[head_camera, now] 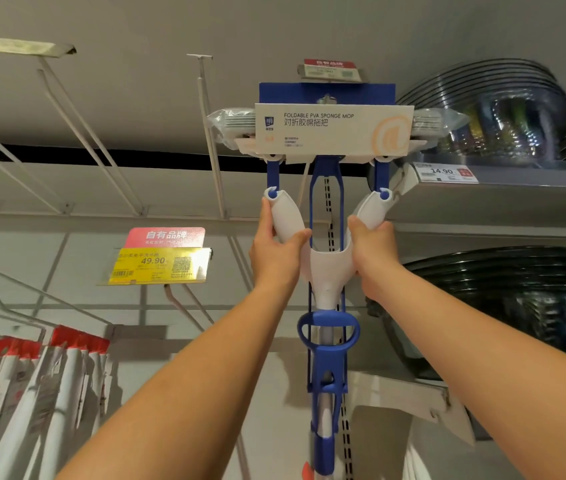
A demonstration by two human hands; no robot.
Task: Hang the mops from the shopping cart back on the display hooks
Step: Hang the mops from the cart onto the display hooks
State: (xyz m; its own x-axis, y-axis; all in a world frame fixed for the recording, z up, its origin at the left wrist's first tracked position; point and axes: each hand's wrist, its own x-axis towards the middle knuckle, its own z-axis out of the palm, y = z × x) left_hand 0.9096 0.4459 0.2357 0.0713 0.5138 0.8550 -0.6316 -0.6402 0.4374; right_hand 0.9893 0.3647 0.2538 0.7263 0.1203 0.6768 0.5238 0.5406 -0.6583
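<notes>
Both hands are raised overhead, gripping the sponge mop [326, 271] by its white forked yoke: the left hand [274, 252] wraps the left arm, the right hand [373, 252] the right arm. The mop's head sits at the display hook [327, 98].

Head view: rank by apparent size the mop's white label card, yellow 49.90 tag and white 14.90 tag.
1. white label card
2. yellow 49.90 tag
3. white 14.90 tag
Differing distances make true sizes unsure.

Bowls [503, 129] right of mop [330, 126]
</notes>
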